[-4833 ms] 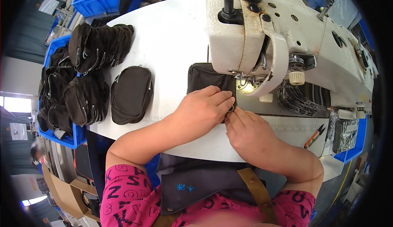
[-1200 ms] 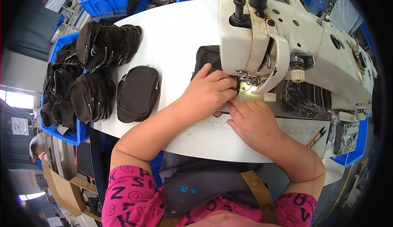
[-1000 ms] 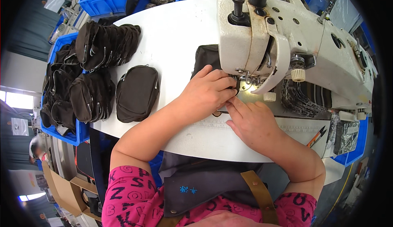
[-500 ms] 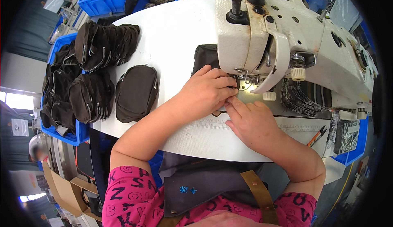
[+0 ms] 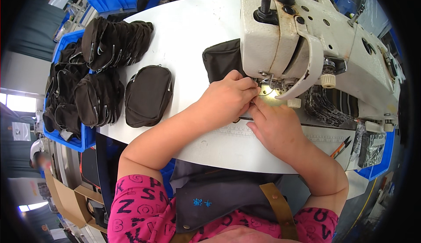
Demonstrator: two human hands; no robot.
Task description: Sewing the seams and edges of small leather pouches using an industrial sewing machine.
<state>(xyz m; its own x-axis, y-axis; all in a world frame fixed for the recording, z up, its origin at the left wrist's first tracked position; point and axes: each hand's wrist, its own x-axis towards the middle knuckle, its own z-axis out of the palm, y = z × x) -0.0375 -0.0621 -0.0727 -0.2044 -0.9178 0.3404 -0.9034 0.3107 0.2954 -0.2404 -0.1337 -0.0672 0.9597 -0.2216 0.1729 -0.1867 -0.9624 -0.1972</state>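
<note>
A white industrial sewing machine (image 5: 259, 41) stands at the right, its needle area lit. Under its head lies a dark brown fabric pouch (image 5: 222, 61), its far left part showing and the rest hidden by the machine and my hands. My left hand (image 5: 229, 96) is closed on the pouch's near edge beside the presser foot, knuckles up. Just right of it, my right hand (image 5: 277, 125) has its fingertips pressed together at the same edge, touching the left fingers. What lies right under the fingertips is hidden.
A finished-looking zippered pouch (image 5: 148, 96) lies on the white table (image 5: 193, 28). Stacked brown pouches (image 5: 98, 100) fill and overhang a blue crate (image 5: 88, 141) at the left. Right of the needle lie striped strips (image 5: 324, 107); orange-black thread snips (image 5: 341, 147) rest near the front edge.
The pouch under the machine has shifted and turned, so more of its far left part shows. Both hands stay at its edge by the needle. The whole view has moved slightly.
</note>
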